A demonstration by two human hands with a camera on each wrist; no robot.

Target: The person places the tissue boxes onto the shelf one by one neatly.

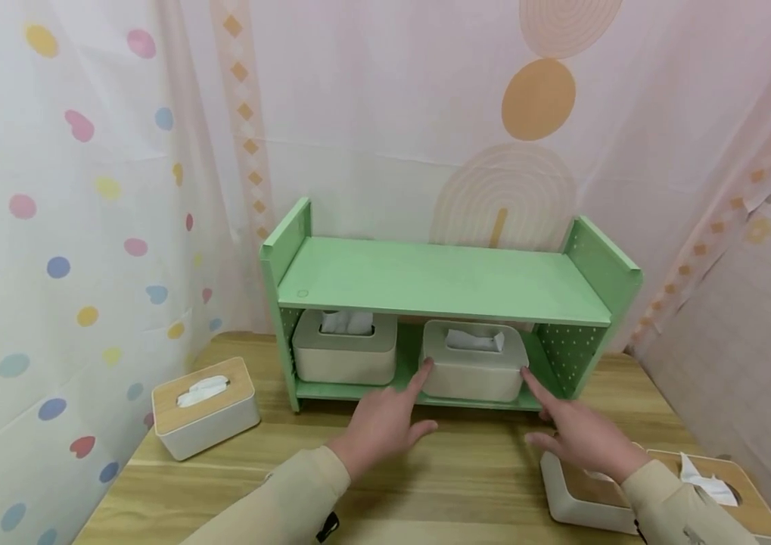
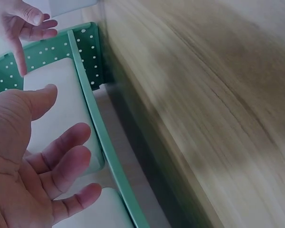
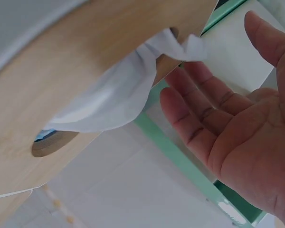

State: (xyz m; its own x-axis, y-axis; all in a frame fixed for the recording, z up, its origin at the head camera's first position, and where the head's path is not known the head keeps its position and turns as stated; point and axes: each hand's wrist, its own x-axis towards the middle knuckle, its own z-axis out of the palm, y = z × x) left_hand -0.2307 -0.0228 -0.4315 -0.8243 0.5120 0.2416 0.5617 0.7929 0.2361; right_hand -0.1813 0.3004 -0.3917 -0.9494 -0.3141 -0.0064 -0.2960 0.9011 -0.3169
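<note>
A white tissue box (image 1: 472,381) with a grey lid sits at the right on the lower level of a green shelf (image 1: 439,276). My left hand (image 1: 382,425) points its index finger at the box's left front corner, the fingertip seeming to touch it. At the right front corner, the index finger of my right hand (image 1: 586,433) is in the same position. The other fingers of both hands are loosely bent and hold nothing, as the left wrist view of my left hand (image 2: 47,161) shows. Left of this box stands a similar tissue box (image 1: 344,365).
On the wooden table (image 1: 426,484), a wood-topped tissue box (image 1: 211,428) lies left of the shelf. Two more stand at the front right: one (image 1: 586,511) partly under my right arm, another (image 1: 746,484) beside it. Curtains (image 1: 371,113) hang behind and at the sides.
</note>
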